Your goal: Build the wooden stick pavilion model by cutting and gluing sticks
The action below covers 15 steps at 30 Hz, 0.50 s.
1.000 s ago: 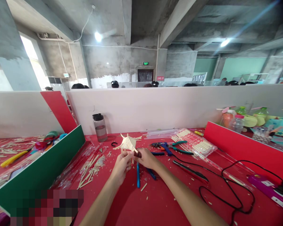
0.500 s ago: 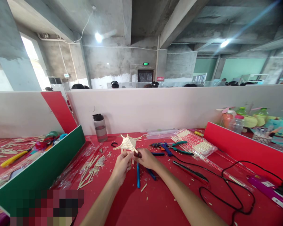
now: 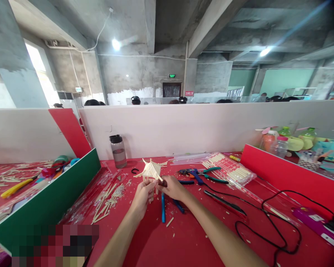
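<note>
Yellow tool (image 3: 18,187): on the red surface beyond the green board (image 3: 52,198).
Wrappers (image 3: 85,198): clear plastic, crumpled beside the green board; contents unclear.
Sticks (image 3: 103,207): loose, pale, scattered near the wrappers.
Bottle (image 3: 119,152): upright near the white wall (image 3: 167,129), black lid on, clear liquid inside, not full.
Left hand (image 3: 142,194): thumb and fingers pressed together, pinching the model near its front edge.
Model (image 3: 151,170): pale sticks with a peaked roof and jutting corners, upright at the fingers, between bottle and glue gun.
Right hand (image 3: 171,187): fingers curled in at the model's front right corner; what they pinch is hidden.
Blue handles (image 3: 163,207): on the table below the hands.
Glue gun (image 3: 194,175): right of the model, touching or near the pliers (image 3: 215,179); I cannot tell which.
Pack (image 3: 231,168): clear plastic with red print, pale sticks inside.
Orange bottle (image 3: 268,141): beyond the red board (image 3: 292,170), orange inside or on its wall.
Clear bottle (image 3: 280,147): pink cap on.
Holder (image 3: 308,164): patterned, with pens standing in it.
Power strip (image 3: 317,222): purple, black plug in it.
</note>
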### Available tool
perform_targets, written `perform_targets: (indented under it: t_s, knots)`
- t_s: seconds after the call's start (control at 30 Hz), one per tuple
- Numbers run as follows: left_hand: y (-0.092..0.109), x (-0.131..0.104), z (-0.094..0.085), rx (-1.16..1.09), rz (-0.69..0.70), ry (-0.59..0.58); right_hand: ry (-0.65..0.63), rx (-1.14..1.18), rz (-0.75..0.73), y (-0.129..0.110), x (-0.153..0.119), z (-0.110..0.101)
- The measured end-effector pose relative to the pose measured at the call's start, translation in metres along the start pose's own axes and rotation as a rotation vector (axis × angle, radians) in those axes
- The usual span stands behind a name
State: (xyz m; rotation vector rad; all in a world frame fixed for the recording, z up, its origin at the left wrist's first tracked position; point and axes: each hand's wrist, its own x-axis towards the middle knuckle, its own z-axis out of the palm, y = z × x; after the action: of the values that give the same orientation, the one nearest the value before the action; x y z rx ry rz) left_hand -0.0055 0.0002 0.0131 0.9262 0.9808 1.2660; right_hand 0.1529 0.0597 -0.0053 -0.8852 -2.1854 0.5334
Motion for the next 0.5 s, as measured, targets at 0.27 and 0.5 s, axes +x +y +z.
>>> perform_targets:
  t_s: [0.27,0.5]
  knots:
    - [-0.0038,-0.0005,0.0020,0.045,0.043,-0.003,-0.007,0.005,0.002,-0.0016,-0.0001,-0.0004]
    - [-0.0051,0.0013,0.0010,0.046,0.053,0.001,-0.011,0.024,-0.002,-0.0023,0.0000,-0.0009]
